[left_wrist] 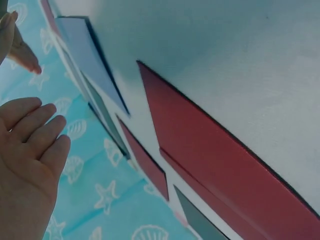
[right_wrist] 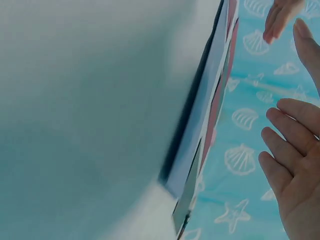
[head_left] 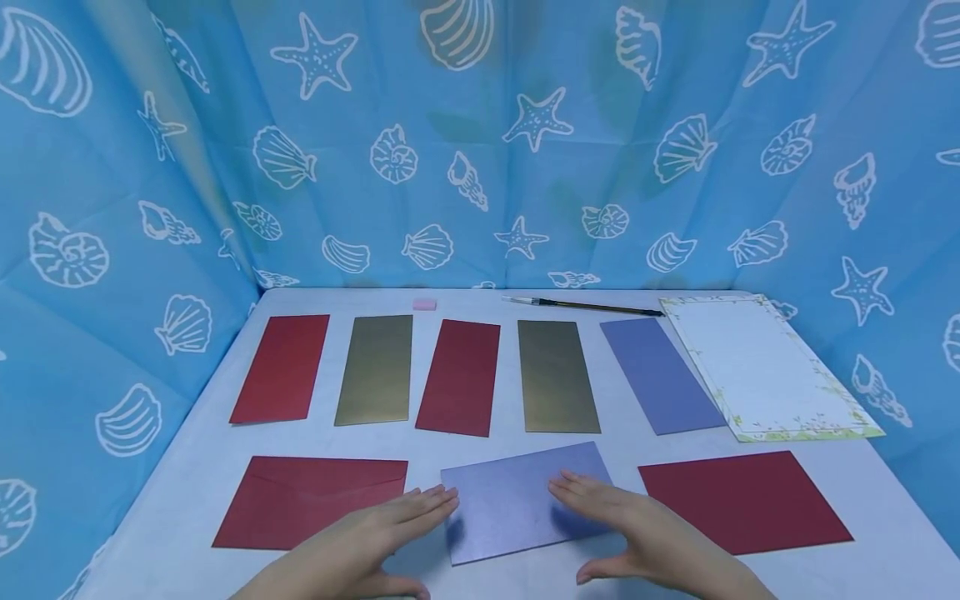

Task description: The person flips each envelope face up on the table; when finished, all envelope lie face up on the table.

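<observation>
Both hands hover around a lavender envelope [head_left: 517,508] at the front middle of the table. My left hand [head_left: 367,537] is over its left edge, beside a dark red envelope [head_left: 315,496] whose flap line shows. On the other side, my right hand [head_left: 637,529] has its fingertips above the lavender envelope's right part, near another dark red envelope [head_left: 750,504]. In the wrist views, the left palm [left_wrist: 27,165] and right palm [right_wrist: 302,175] appear with extended fingers and nothing held, raised above the tabletop.
Behind stands a row of flat envelopes: red [head_left: 281,367], gold [head_left: 375,371], dark red [head_left: 459,379], a second gold, and lavender [head_left: 663,375]. Farther back lie a pink block [head_left: 424,305] and a brush [head_left: 585,305]. Floral-bordered paper [head_left: 772,367] is at right; a blue shell-print curtain [head_left: 450,108] encloses the table.
</observation>
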Action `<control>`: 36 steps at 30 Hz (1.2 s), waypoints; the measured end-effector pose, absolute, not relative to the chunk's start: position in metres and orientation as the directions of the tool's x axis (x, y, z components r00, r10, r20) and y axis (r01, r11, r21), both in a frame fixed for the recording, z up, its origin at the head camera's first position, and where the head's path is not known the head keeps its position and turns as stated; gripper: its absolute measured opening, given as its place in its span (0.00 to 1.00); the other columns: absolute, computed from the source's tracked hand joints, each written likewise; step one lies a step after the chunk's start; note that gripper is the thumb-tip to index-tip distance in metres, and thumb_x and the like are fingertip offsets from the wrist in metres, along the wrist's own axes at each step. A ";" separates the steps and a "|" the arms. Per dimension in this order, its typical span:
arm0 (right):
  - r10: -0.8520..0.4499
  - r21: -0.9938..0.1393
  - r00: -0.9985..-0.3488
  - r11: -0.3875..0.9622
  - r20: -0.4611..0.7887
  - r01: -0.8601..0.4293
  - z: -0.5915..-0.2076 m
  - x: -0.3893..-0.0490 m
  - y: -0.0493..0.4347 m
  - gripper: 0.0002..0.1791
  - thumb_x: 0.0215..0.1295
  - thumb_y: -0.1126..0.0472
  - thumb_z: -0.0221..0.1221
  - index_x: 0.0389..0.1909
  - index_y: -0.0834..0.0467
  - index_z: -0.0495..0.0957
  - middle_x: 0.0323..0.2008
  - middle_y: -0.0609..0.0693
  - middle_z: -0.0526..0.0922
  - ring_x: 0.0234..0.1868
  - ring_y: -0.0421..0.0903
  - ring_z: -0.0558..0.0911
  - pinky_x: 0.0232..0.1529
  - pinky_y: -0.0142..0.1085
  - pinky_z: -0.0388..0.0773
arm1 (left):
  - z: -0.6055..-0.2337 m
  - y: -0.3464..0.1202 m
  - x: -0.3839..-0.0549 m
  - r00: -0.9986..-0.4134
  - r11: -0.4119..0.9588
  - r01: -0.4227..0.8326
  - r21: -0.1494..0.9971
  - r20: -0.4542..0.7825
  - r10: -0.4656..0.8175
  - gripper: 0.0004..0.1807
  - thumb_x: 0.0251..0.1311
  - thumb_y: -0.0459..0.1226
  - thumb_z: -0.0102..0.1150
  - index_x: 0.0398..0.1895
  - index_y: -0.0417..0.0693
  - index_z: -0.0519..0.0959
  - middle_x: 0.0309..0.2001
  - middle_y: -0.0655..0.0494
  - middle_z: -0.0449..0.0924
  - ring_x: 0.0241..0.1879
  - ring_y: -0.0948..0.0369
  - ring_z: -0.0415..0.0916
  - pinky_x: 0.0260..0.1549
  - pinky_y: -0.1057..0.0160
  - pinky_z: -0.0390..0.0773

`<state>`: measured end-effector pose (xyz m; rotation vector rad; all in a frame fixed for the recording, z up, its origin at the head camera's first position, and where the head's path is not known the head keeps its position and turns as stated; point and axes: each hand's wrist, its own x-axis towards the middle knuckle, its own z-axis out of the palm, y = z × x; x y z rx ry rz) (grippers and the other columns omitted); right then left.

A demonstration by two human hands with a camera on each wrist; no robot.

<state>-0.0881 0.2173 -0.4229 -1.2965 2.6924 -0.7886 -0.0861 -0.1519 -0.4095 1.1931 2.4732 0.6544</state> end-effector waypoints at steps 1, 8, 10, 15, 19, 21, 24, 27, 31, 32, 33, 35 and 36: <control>-0.738 -0.457 -0.650 0.523 0.179 -0.720 -0.424 -0.089 0.220 0.45 0.53 0.42 0.68 0.71 0.51 0.64 0.67 0.51 0.68 0.67 0.48 0.67 0.53 0.44 0.76 | -0.411 -0.151 -0.087 -0.592 0.538 0.666 0.516 -0.073 0.803 0.44 0.59 0.60 0.56 0.76 0.60 0.53 0.73 0.62 0.55 0.71 0.59 0.55 0.55 0.55 0.73; -0.697 -0.445 -0.706 0.597 0.125 -0.668 -0.429 -0.098 0.239 0.44 0.52 0.44 0.69 0.69 0.54 0.67 0.65 0.49 0.71 0.64 0.54 0.71 0.52 0.49 0.76 | -0.417 -0.139 -0.097 -0.548 0.495 0.784 0.374 0.044 0.835 0.44 0.58 0.57 0.61 0.73 0.47 0.60 0.71 0.53 0.61 0.69 0.55 0.60 0.55 0.53 0.73; -0.691 -0.420 -0.715 0.620 0.108 -0.663 -0.429 -0.100 0.244 0.43 0.53 0.44 0.69 0.68 0.56 0.68 0.65 0.49 0.72 0.64 0.55 0.71 0.52 0.50 0.75 | -0.417 -0.134 -0.099 -0.564 0.522 0.783 0.338 0.033 0.825 0.44 0.58 0.59 0.59 0.72 0.45 0.61 0.70 0.51 0.62 0.68 0.54 0.62 0.55 0.53 0.73; -0.655 -0.368 -0.754 0.690 0.049 -0.623 -0.434 -0.104 0.255 0.39 0.56 0.40 0.65 0.65 0.57 0.71 0.63 0.51 0.74 0.64 0.54 0.71 0.53 0.50 0.75 | -0.419 -0.123 -0.103 -0.598 0.582 0.779 0.232 -0.004 0.802 0.46 0.57 0.63 0.57 0.71 0.43 0.63 0.69 0.50 0.64 0.66 0.52 0.64 0.58 0.54 0.71; -0.633 -0.355 -0.774 0.721 0.014 -0.596 -0.438 -0.106 0.259 0.38 0.57 0.39 0.64 0.63 0.58 0.73 0.62 0.52 0.75 0.64 0.54 0.71 0.53 0.49 0.75 | -0.422 -0.115 -0.105 -0.613 0.610 0.782 0.130 -0.021 0.790 0.47 0.55 0.64 0.58 0.70 0.42 0.65 0.68 0.49 0.65 0.66 0.53 0.64 0.60 0.56 0.68; -0.633 -0.355 -0.774 0.726 -0.009 -0.589 -0.439 -0.106 0.260 0.38 0.57 0.40 0.64 0.63 0.59 0.74 0.62 0.53 0.75 0.63 0.54 0.72 0.53 0.49 0.75 | -0.423 -0.111 -0.105 -0.628 0.629 0.772 0.098 -0.045 0.777 0.48 0.54 0.65 0.58 0.69 0.42 0.66 0.68 0.48 0.66 0.66 0.54 0.64 0.61 0.56 0.68; -0.641 -0.357 -0.766 0.728 -0.050 -0.586 -0.440 -0.107 0.259 0.36 0.58 0.44 0.65 0.63 0.60 0.73 0.62 0.52 0.75 0.62 0.54 0.73 0.54 0.48 0.75 | -0.422 -0.106 -0.104 -0.652 0.657 0.749 0.083 -0.086 0.753 0.49 0.51 0.66 0.60 0.68 0.42 0.67 0.67 0.48 0.67 0.66 0.54 0.65 0.61 0.57 0.68; -0.651 -0.351 -0.755 0.726 -0.076 -0.591 -0.441 -0.107 0.259 0.35 0.60 0.44 0.64 0.63 0.60 0.73 0.62 0.52 0.75 0.62 0.54 0.74 0.54 0.49 0.75 | -0.421 -0.103 -0.103 -0.669 0.678 0.731 0.081 -0.115 0.735 0.49 0.49 0.66 0.61 0.68 0.43 0.68 0.67 0.49 0.67 0.66 0.55 0.65 0.60 0.57 0.69; -0.664 -0.342 -0.744 0.719 -0.080 -0.605 -0.442 -0.108 0.259 0.35 0.61 0.41 0.61 0.62 0.60 0.74 0.62 0.52 0.75 0.61 0.54 0.74 0.53 0.49 0.75 | -0.423 -0.102 -0.103 -0.676 0.687 0.723 0.070 -0.133 0.725 0.49 0.48 0.66 0.62 0.67 0.43 0.70 0.66 0.50 0.69 0.65 0.55 0.67 0.59 0.58 0.70; -0.667 -0.342 -0.741 0.717 -0.079 -0.608 -0.442 -0.108 0.259 0.35 0.61 0.41 0.61 0.62 0.60 0.74 0.62 0.53 0.75 0.61 0.54 0.74 0.53 0.49 0.75 | -0.423 -0.101 -0.103 -0.678 0.690 0.720 0.070 -0.140 0.722 0.49 0.48 0.66 0.62 0.66 0.44 0.70 0.65 0.50 0.70 0.64 0.56 0.67 0.59 0.58 0.70; -0.668 -0.343 -0.740 0.715 -0.080 -0.609 -0.442 -0.108 0.259 0.35 0.61 0.41 0.61 0.62 0.60 0.74 0.62 0.52 0.74 0.61 0.54 0.74 0.53 0.49 0.75 | -0.424 -0.101 -0.104 -0.680 0.693 0.717 0.069 -0.147 0.718 0.49 0.47 0.66 0.63 0.66 0.44 0.70 0.65 0.51 0.70 0.64 0.56 0.68 0.59 0.58 0.71; -0.674 -0.344 -0.735 0.710 -0.078 -0.614 -0.442 -0.109 0.260 0.35 0.61 0.41 0.61 0.62 0.60 0.74 0.62 0.52 0.74 0.61 0.53 0.74 0.53 0.49 0.75 | -0.425 -0.100 -0.104 -0.684 0.700 0.711 0.070 -0.162 0.711 0.48 0.46 0.66 0.64 0.66 0.45 0.71 0.65 0.51 0.71 0.64 0.56 0.68 0.58 0.58 0.71; -0.677 -0.344 -0.732 0.707 -0.075 -0.618 -0.442 -0.109 0.260 0.34 0.61 0.41 0.61 0.62 0.60 0.74 0.62 0.52 0.74 0.61 0.53 0.74 0.53 0.49 0.75 | -0.425 -0.100 -0.105 -0.687 0.704 0.707 0.068 -0.169 0.707 0.48 0.45 0.65 0.65 0.66 0.45 0.71 0.64 0.52 0.71 0.64 0.57 0.68 0.58 0.58 0.71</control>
